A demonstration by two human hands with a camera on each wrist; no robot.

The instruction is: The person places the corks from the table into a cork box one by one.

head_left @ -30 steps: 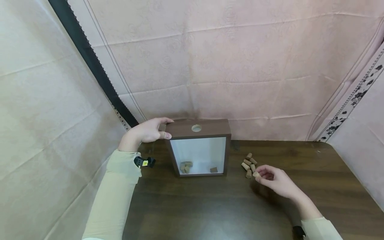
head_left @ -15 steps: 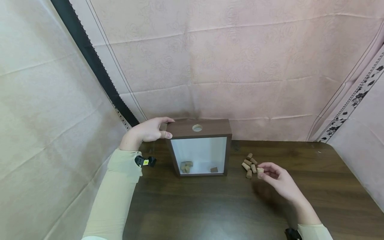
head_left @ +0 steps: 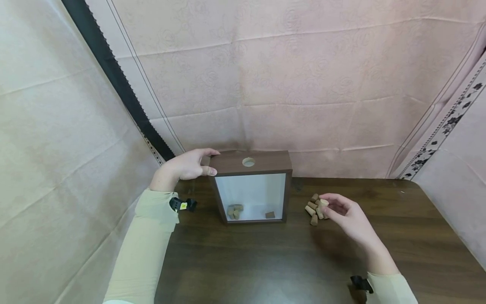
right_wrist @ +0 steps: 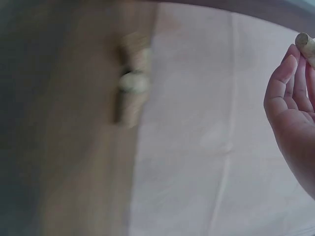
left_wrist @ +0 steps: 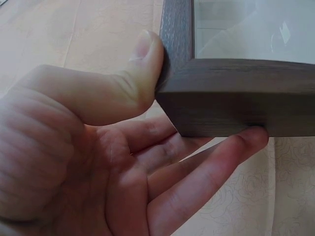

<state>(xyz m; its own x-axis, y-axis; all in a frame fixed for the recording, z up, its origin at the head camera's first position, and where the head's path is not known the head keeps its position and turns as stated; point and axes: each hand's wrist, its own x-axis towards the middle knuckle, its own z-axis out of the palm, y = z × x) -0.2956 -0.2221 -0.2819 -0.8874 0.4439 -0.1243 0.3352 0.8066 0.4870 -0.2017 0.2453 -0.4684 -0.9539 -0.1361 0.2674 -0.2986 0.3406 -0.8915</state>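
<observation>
A brown box [head_left: 271, 161] with a clear front panel and a round hole in its top stands upright on the table in the head view. My left hand [head_left: 186, 165] grips its upper left corner; in the left wrist view the thumb and fingers [left_wrist: 197, 191] press against its frame [left_wrist: 236, 110]. Between thumb and fingertips my right hand [head_left: 352, 219] pinches a cork [head_left: 324, 202], which overlaps a small pile of corks [head_left: 310, 210] to the box's right. That held cork [right_wrist: 305, 45] also shows at the right wrist view's edge.
Several corks [head_left: 234, 212] lie inside the box at its lower left, and another cork [head_left: 270, 215] at its lower right. Pale cloth [head_left: 303, 84] hangs behind the dark wooden table [head_left: 243, 261]. In the right wrist view the loose corks [right_wrist: 133, 83] are blurred.
My right hand has lifted the cork from the pile's right side and moved it away from me and slightly left, over the pile. The left hand and the box have stayed put.
</observation>
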